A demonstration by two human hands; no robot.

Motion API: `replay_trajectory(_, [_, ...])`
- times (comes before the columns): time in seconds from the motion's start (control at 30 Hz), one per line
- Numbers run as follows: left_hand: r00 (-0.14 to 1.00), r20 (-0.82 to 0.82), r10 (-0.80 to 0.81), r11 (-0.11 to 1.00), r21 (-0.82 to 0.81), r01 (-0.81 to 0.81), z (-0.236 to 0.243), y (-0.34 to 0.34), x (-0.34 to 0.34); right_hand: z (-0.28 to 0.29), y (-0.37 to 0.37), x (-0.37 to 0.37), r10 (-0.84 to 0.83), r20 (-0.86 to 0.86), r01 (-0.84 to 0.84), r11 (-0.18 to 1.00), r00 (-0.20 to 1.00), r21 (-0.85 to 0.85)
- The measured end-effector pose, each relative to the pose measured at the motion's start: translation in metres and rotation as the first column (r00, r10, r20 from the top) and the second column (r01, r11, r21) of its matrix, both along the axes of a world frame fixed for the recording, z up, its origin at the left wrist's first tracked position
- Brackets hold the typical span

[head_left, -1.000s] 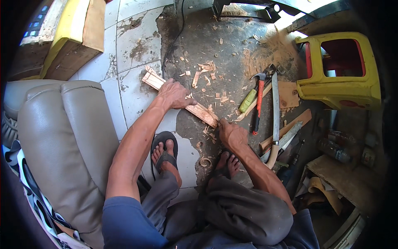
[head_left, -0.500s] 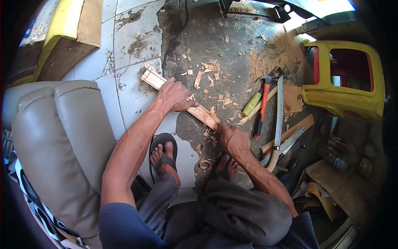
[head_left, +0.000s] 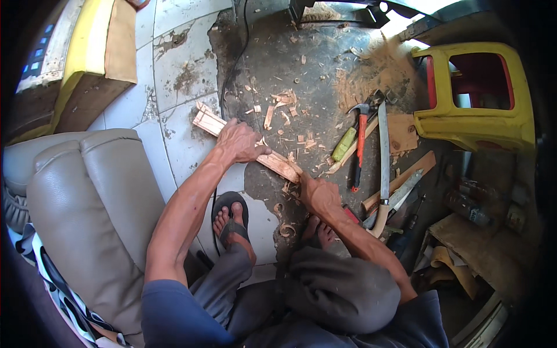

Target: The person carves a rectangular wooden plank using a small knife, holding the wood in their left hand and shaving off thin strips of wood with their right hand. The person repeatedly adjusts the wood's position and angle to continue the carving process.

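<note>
A pale wooden strip (head_left: 279, 166) slants across the floor in front of me, its far left end split and rough. My left hand (head_left: 239, 142) is closed over its middle, fingers wrapped across the top. At the strip's near right end, my right hand (head_left: 320, 196) is closed with the fingers around that end. My palm hides what lies inside this grip. Wood shavings (head_left: 283, 98) and chips lie beyond the strip. Right of them are a claw hammer (head_left: 360, 145) with an orange and black handle, a yellow-green handle (head_left: 344, 145) and a long blade (head_left: 384, 152) with a light wooden handle.
A grey padded seat (head_left: 110, 197) stands at my left, with a yellow-edged wooden piece (head_left: 93, 64) beyond it. On the right sit a yellow cab-shaped shell (head_left: 473, 124), wooden offcuts (head_left: 400, 184) and a clear bottle (head_left: 467, 209). A dark cable (head_left: 227, 81) crosses the tiles.
The view has shifted slightly, so the floor items sit a little lower-left or higher in it. Both hands keep their hold on the strip. A small red item now shows beside my right wrist.
</note>
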State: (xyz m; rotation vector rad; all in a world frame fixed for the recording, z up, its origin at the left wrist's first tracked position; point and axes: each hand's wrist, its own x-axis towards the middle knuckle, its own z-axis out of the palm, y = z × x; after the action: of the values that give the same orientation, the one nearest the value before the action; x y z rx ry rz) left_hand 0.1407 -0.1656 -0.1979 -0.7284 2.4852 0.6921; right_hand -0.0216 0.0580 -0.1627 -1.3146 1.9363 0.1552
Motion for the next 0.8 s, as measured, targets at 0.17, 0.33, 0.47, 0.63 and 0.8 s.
replay_trajectory(0.17, [1.0, 0.002, -0.028, 0.999, -0.018, 0.028, 0.004, 0.0, 0.0, 0.004, 0.005, 0.001, -0.038, -0.011, 0.037, 0.999, 0.999, -0.017])
replay_trajectory(0.33, [1.0, 0.008, -0.029, 1.0, -0.011, 0.029, 0.004, 0.0, 0.001, 0.003, 0.009, 0.011, 0.008, -0.077, -0.008, 1.0, 0.997, 0.001])
replay_trajectory(0.47, [1.0, -0.009, 0.004, 1.0, -0.005, -0.004, 0.0, 0.004, 0.006, -0.007, 0.012, 0.03, 0.011, -0.168, -0.001, 0.998, 0.986, 0.061])
replay_trajectory(0.63, [1.0, -0.012, -0.015, 1.0, -0.006, 0.015, 0.001, 0.009, -0.004, -0.013, 0.012, 0.017, -0.132, -0.006, 0.133, 0.989, 0.991, 0.062])
replay_trajectory(0.8, [0.999, 0.036, -0.021, 1.0, -0.023, 0.022, 0.003, 0.002, -0.004, -0.005, 0.007, 0.001, -0.123, 0.032, 0.124, 0.992, 0.992, -0.022])
